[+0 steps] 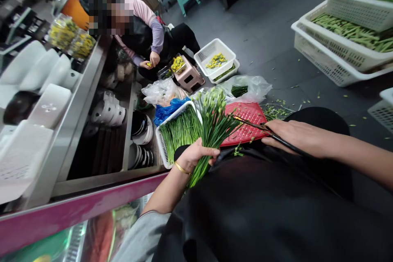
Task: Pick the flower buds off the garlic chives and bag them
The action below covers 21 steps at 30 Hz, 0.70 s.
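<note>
My left hand (pixel 199 155), with a gold bracelet at the wrist, is closed around a bunch of flowering chives (pixel 215 125). Pale green buds top the long stems, which lean away from me. My right hand (pixel 294 135) grips dark, slim scissors (pixel 253 125), their tips pointing left near the bunch; its fingers are partly hidden. Beneath the scissors lies a red lattice-patterned plastic basket (pixel 245 108), with loose bud bits near its front edge. Left of the bunch, a white basket (pixel 159 141) holds more green stems (pixel 181 129).
Opposite, a person (pixel 156 37) handles yellow flowers beside a pink stool (pixel 190 75). White baskets (pixel 215 71), plastic bags (pixel 256 86) and a blue bag (pixel 168 110) lie between us. Steel shelving (pixel 70 131) with dishes runs along the left; stacked vegetable baskets (pixel 334 63) stand right.
</note>
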### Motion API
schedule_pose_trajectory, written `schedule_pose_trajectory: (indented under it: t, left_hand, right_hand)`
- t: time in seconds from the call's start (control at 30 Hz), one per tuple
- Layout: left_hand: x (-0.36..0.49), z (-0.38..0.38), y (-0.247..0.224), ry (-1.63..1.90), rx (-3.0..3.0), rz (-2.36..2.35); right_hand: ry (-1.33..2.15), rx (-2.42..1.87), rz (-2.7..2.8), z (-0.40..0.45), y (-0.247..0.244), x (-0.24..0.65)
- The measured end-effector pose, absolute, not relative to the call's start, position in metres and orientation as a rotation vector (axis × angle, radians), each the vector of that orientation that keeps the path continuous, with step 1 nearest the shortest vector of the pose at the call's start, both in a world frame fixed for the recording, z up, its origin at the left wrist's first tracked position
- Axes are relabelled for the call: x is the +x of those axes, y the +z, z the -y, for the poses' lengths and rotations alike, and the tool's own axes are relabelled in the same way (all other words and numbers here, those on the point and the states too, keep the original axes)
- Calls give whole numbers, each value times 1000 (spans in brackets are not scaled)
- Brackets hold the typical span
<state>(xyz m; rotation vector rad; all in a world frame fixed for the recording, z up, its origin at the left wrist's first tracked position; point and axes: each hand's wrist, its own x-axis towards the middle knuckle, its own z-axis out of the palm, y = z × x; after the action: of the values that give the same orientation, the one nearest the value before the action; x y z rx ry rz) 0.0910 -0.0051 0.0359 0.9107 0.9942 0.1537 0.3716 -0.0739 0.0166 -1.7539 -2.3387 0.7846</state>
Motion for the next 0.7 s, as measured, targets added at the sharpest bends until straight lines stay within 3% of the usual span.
schedule_pose_trajectory:
  t: [0.23, 0.7]
  left_hand:
    - [101, 11, 37, 0, 1060, -1014]
    - [98, 12, 34, 14, 1090, -1021]
  right_hand:
    - [727, -1787, 2503, 64, 42, 361]
    - [954, -1761, 2291, 92, 9, 378]
